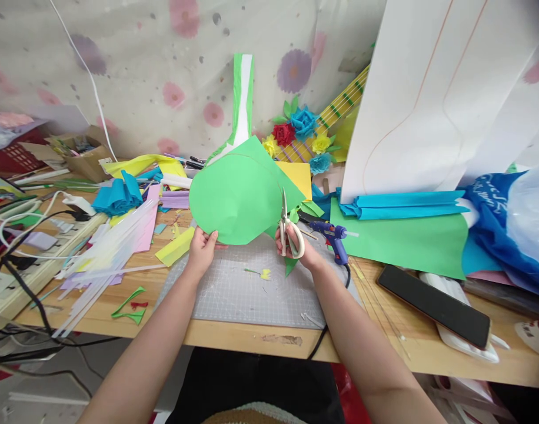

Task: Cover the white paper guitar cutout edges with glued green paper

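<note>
My left hand pinches the lower left edge of a green paper sheet, thumb in front. The sheet is rounded on the left and pointed at the top and right, with a faint curved line near its upper edge. In my right hand is a pair of scissors with cream handles. Their blades point up, by the sheet's right part; whether they touch the paper I cannot tell. Behind the sheet rises a white shape with green edging, its lower part hidden.
A grey cutting mat lies under my hands. Right of it are a blue glue gun, green paper and a phone. Glue sticks and a power strip lie left. A white board stands behind.
</note>
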Demonstrator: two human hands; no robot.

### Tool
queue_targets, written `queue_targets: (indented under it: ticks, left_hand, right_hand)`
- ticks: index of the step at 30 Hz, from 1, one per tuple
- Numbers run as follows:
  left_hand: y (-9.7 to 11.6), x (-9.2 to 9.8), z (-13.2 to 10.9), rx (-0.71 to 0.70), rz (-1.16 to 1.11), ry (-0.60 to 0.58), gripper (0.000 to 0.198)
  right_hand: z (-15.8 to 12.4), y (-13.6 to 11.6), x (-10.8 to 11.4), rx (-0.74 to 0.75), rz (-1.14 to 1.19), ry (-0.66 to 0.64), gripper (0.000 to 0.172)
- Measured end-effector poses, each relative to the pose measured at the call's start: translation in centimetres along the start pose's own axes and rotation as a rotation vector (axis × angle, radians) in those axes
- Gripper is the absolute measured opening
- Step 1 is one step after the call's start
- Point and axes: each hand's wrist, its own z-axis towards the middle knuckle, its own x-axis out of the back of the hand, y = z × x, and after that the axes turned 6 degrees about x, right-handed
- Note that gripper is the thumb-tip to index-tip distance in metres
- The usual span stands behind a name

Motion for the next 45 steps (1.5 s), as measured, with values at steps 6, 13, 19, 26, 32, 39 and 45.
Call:
queue_targets:
  ticks: [6,13,19,26,32,39,45]
  left_hand:
    - [-0.1,0.2,0.0,-0.002,0.022,0.002,0.038]
    - [0.1,0.1,-0.3,-0.028,0.047,0.018,0.037]
    - [0.4,-0.2,-0.6,-0.040,0.061,-0.005,0.039]
    - [0.4,-0.2,-0.7,-0.050,0.069,-0.013,0.040]
    - [0.3,-0.1,-0.5,-0.047,0.069,-0.021,0.040]
    - [0.6,0.4,-0.2,-0.017,0.048,-0.022,0.040]
    - [0.6,0.8,0.1,-0.009,0.026,-0.020,0.041]
  right_hand:
    - [0.0,0.2,0.3,0.007,0.011,0.007,0.057]
    - [0.3,0.4,0.4,-0.006,0.020,0.042,0.055]
    - [0.3,0.5,0.5,-0.002,0.012,0.100,0.056]
    - [0.2,0.3,0.5,0.046,-0.026,0.079,0.054]
    - [0.4,0.3,0.3,0.078,-0.032,0.121,0.049]
    - [0.1,-0.2,0.5,0.070,-0.031,0.088,0.048]
    - [0.1,-0.1,0.8,0.078,-0.003,0.034,0.046]
